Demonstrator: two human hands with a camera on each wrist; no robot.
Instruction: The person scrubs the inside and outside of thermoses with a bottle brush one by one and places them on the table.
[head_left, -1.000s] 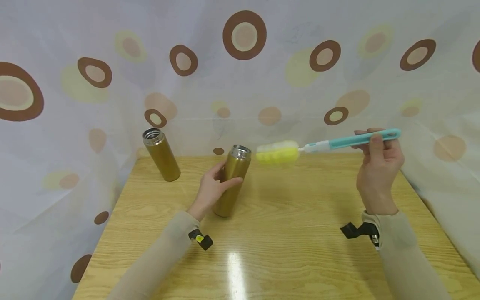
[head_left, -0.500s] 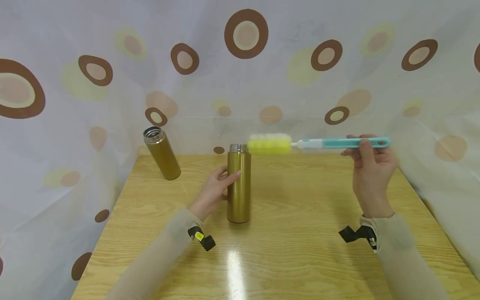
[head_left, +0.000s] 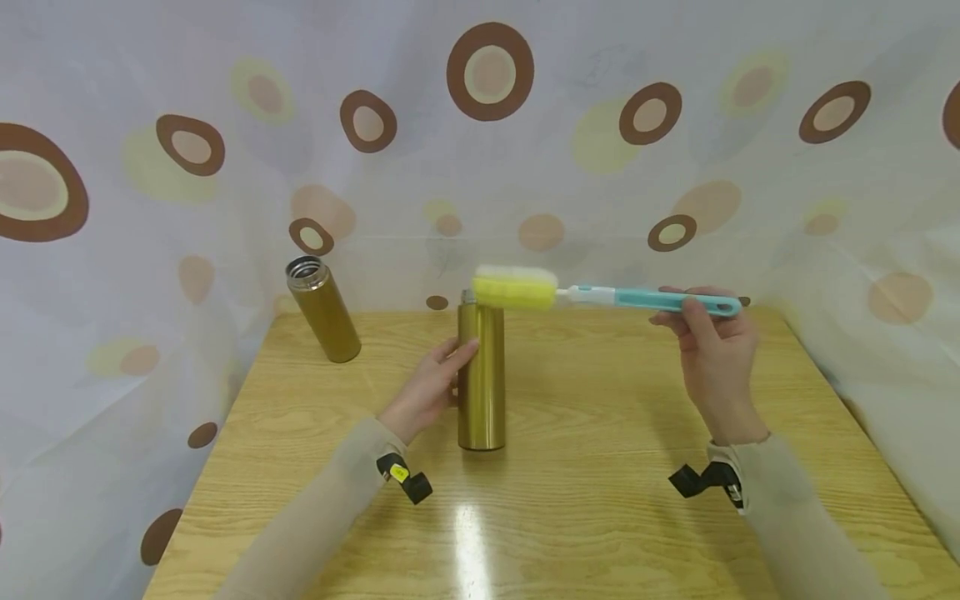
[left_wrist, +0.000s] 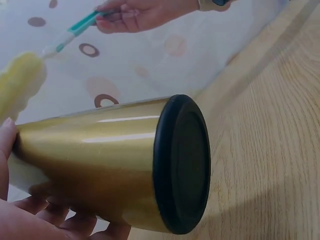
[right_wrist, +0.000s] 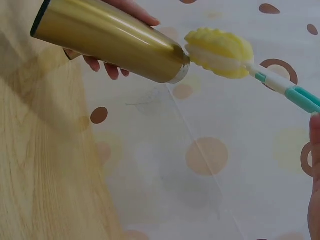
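Observation:
My left hand (head_left: 423, 392) grips a gold bottle (head_left: 483, 383) around its side, thumb on the front. In the left wrist view the bottle's black base (left_wrist: 182, 165) shows fully, off the table. My right hand (head_left: 718, 358) pinches the turquoise handle of a bottle brush (head_left: 645, 298), which lies nearly level. Its yellow and white sponge head (right_wrist: 220, 52) is beside the bottle's metal mouth (right_wrist: 180, 72) in the right wrist view, and in the head view covers much of that mouth. Whether head and rim touch, I cannot tell.
A second gold bottle (head_left: 326, 317), without a lid, stands at the back left of the wooden table (head_left: 600, 500). A pale cloth (head_left: 405, 200) with brown and yellow rounds hangs behind and at both sides.
The bottle in my left hand has swung from leaning to the right to upright. My right hand has brought the brush leftward and slightly down, its head now at the bottle's mouth.

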